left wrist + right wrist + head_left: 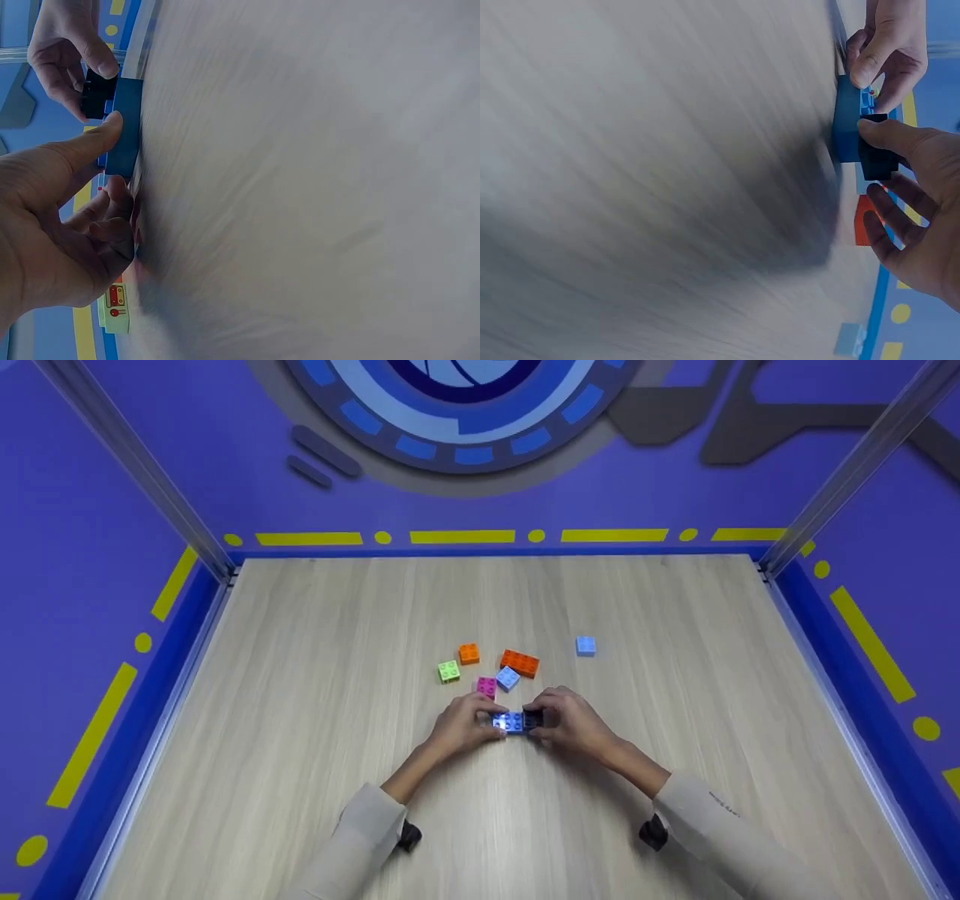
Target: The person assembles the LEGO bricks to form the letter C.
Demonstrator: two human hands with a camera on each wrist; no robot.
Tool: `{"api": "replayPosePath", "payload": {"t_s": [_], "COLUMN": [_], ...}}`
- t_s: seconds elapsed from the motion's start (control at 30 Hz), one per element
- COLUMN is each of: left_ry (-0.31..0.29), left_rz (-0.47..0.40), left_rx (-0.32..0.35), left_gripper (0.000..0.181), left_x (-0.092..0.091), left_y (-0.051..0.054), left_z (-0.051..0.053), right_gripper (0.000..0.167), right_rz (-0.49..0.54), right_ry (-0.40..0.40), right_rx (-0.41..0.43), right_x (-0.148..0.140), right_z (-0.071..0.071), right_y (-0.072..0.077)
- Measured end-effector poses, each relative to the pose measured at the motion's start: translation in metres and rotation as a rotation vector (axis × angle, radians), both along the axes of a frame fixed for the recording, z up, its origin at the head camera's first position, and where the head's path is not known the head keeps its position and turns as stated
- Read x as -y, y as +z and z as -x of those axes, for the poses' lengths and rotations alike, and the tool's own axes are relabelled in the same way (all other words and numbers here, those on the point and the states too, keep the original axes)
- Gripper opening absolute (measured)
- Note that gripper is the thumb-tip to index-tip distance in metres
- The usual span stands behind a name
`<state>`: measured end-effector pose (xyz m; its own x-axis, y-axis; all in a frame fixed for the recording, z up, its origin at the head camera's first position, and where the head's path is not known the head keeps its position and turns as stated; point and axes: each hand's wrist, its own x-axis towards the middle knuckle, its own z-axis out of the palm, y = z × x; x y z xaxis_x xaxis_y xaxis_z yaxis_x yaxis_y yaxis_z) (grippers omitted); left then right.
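A long blue toy brick (508, 723) lies on the table between the two hands. My left hand (463, 724) pinches its left end between thumb and fingers. With thumb and fingers, my right hand (574, 722) grips a black toy brick (532, 720) at the blue brick's right end. In the right wrist view the black brick (877, 150) sits on top of the blue brick (847, 124), overhanging its end. Whether the studs are pressed fully together cannot be told. Just beyond the left fingers is a magenta brick (487, 686), partly hidden in the head view.
Behind the hands lie a light blue brick (508, 679), a red-orange long brick (520, 663), an orange brick (469, 653) and a lime green brick (448, 671). Another light blue brick (586, 646) sits apart, farther right. Blue walls (480, 502) bound the wooden table (315, 660).
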<state>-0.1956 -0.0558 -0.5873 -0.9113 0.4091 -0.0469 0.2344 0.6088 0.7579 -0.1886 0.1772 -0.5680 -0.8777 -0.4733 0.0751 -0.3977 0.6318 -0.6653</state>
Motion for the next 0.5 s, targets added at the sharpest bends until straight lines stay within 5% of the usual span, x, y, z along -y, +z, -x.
{"api": "replayPosePath", "payload": {"t_s": [0.33,0.5], "left_ry": [-0.032,-0.039], "left_rz": [0.017,0.029], "left_rx": [-0.029,-0.052], "left_gripper": [0.038,0.039], "left_x": [-0.0002,0.0000], "left_y": [0.0013,0.0033], "left_z": [-0.0019,-0.0017], "right_gripper": [0.037,0.038], "right_rz": [-0.049,-0.028], "right_ry": [-0.030,-0.019], "right_rx": [-0.122,-0.100], "right_x": [0.0057,0.0045], "right_z": [-0.0078,-0.0066], "right_y": [-0.0059,-0.0077]}}
